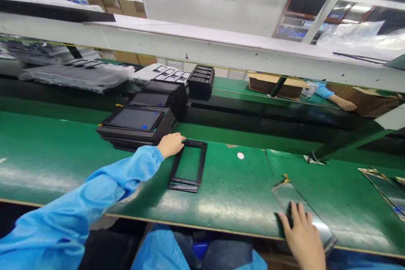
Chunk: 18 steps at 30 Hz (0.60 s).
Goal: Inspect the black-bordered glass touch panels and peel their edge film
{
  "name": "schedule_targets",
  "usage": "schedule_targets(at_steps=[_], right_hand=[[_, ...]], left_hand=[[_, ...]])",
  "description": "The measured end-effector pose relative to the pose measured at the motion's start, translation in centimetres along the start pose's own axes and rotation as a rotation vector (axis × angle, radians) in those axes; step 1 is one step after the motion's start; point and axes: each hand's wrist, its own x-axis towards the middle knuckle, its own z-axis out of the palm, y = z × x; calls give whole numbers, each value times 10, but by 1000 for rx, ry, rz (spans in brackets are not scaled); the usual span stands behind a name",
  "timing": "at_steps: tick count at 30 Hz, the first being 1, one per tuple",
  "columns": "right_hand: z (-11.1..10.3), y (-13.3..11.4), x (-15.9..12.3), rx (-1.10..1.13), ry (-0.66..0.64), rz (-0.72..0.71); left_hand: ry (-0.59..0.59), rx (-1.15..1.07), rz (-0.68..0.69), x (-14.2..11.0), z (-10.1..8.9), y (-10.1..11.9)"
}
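Note:
At the top left corner of a rectangular black frame (202, 164), my left hand (171, 145) has its fingers closed on the rim. The frame lies on the green bench, seemingly doubled with a second one just under it, and green shows through its opening. Over on the right, my right hand (302, 232) lies with fingers spread on a clear glass-like panel (311, 206). A small orange tab (286, 177) sticks out from that panel's far end. My palm covers part of its near side.
Stacked black trays (136, 133) with dark screens stand beyond my left hand. More panels (386, 190) lie at the far right. A white dot (240, 156) marks the green bench (234, 190). A metal post (351, 139) rises at right; another person's hand (346, 104) is beyond, near cardboard boxes.

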Motion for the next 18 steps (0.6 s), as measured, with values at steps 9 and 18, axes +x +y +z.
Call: schedule_targets(at_steps=[9, 18], right_hand=[[-33, -44, -68, 149, 35, -451], [-109, -129, -36, 1121, 95, 307]], left_hand=[[-86, -480, -153, 4, 16, -19], [-20, -1019, 61, -97, -1, 53]])
